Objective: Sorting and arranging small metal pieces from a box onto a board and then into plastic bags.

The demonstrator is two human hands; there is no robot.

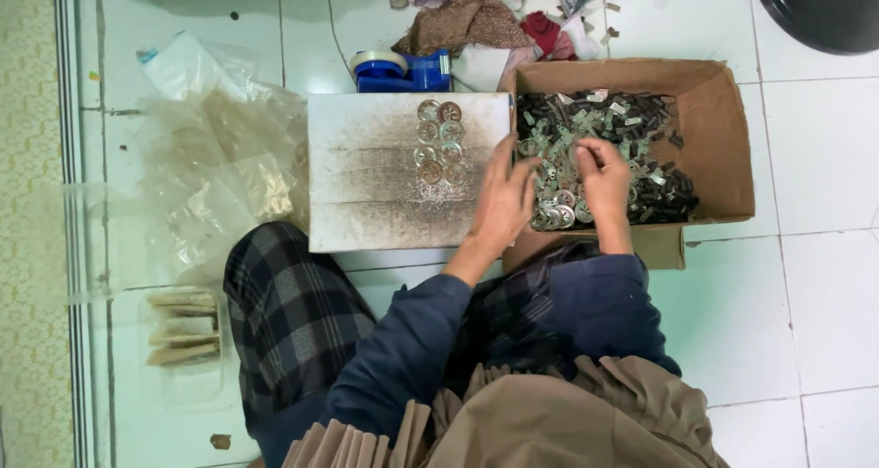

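A brown cardboard box (pixel 723 138) on the tiled floor holds a heap of small round metal discs (pixel 554 207) and dark and silvery bits. My right hand (pixel 604 179) is inside the box, fingers curled on the discs; whether it grips one I cannot tell. Over the box's left edge rests my left hand (pixel 504 198), fingers together, touching the heap. Just left lies a worn white board (pixel 366 179) with several round discs (pixel 439 143) lined up in two short columns.
A blue tape dispenser (pixel 403 70) sits behind the board, with a pile of fabric scraps (pixel 476 19) beyond it. Crumpled clear plastic bags (pixel 211 157) lie to the left. A clear tray of flat packets (pixel 183 326) is by my plaid-trousered knee (pixel 288 303).
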